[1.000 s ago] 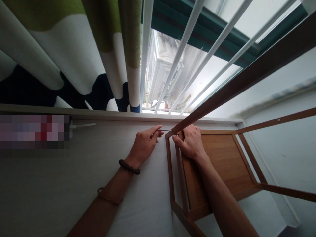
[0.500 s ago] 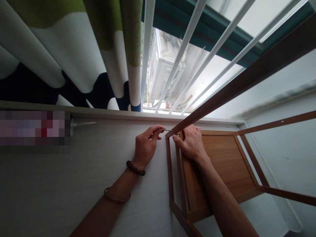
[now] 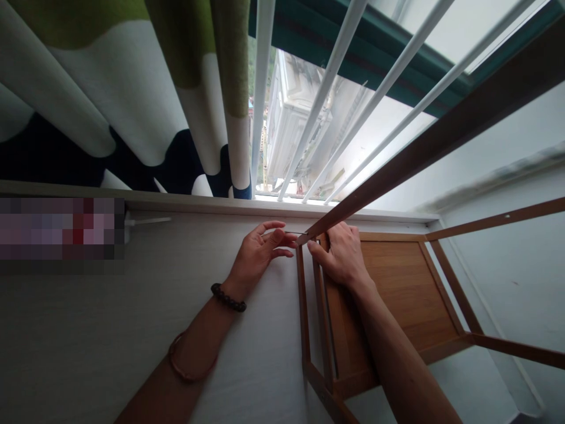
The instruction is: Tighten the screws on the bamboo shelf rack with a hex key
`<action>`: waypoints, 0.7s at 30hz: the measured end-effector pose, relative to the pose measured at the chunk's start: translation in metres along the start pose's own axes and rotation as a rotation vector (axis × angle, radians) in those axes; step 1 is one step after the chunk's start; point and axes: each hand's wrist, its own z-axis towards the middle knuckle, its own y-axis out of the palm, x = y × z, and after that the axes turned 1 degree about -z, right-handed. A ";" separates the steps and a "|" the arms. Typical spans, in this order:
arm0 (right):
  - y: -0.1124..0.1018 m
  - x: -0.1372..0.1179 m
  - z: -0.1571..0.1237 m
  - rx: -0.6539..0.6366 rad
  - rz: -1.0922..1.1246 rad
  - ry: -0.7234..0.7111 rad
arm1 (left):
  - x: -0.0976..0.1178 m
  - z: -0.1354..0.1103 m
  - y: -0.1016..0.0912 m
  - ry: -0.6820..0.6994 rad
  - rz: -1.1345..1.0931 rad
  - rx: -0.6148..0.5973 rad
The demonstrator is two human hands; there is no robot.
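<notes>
A brown wooden frame with a flat panel lies on its side on a white surface below a window. My right hand is closed around the frame's near top corner, pressing on it. My left hand sits just left of that corner, its fingers pinched on a thin metal tool whose tip reaches into the corner joint. A dark bead bracelet and a thin band are on my left wrist.
A long wooden rail runs from the corner up to the right. White window bars and a green, white and navy curtain hang above the sill. A white wall stands at the right.
My left hand has rolled over, the fingers now more spread while still pinching the thin tool at the corner. My right hand and the frame have stayed put.
</notes>
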 end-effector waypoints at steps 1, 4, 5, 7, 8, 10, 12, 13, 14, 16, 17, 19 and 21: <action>0.000 0.000 0.000 -0.002 0.001 0.001 | 0.001 0.001 -0.003 -0.050 0.002 -0.020; -0.001 -0.001 0.000 -0.004 -0.001 0.008 | 0.002 0.004 -0.009 -0.053 0.132 -0.012; -0.001 -0.001 0.000 -0.005 0.000 0.008 | 0.002 0.005 -0.010 0.002 0.202 0.025; -0.002 -0.002 0.000 -0.006 0.006 0.006 | 0.001 0.007 -0.010 0.123 0.325 0.109; -0.002 -0.002 0.000 -0.006 0.009 0.005 | 0.001 0.007 -0.010 0.154 0.353 0.138; -0.002 -0.002 0.000 -0.005 0.013 0.002 | -0.001 0.008 -0.009 0.100 0.290 0.118; -0.002 -0.002 -0.001 -0.002 0.012 -0.001 | -0.002 0.008 -0.009 -0.037 0.109 0.046; -0.002 -0.002 -0.001 -0.002 0.012 -0.003 | -0.002 0.008 -0.009 -0.099 0.010 0.018; -0.002 -0.002 -0.001 -0.003 0.012 -0.003 | -0.003 0.007 -0.008 -0.145 -0.074 0.001; -0.002 -0.002 -0.001 -0.004 0.014 -0.001 | -0.003 0.007 -0.006 -0.179 -0.164 0.004; -0.002 -0.002 -0.001 -0.005 0.014 0.000 | -0.003 0.007 -0.005 -0.174 -0.169 0.011; -0.002 -0.001 -0.001 -0.006 0.012 0.002 | -0.003 0.008 -0.004 -0.142 -0.121 0.034; -0.002 -0.001 -0.001 -0.004 0.009 0.002 | -0.002 0.010 -0.004 -0.130 -0.033 0.059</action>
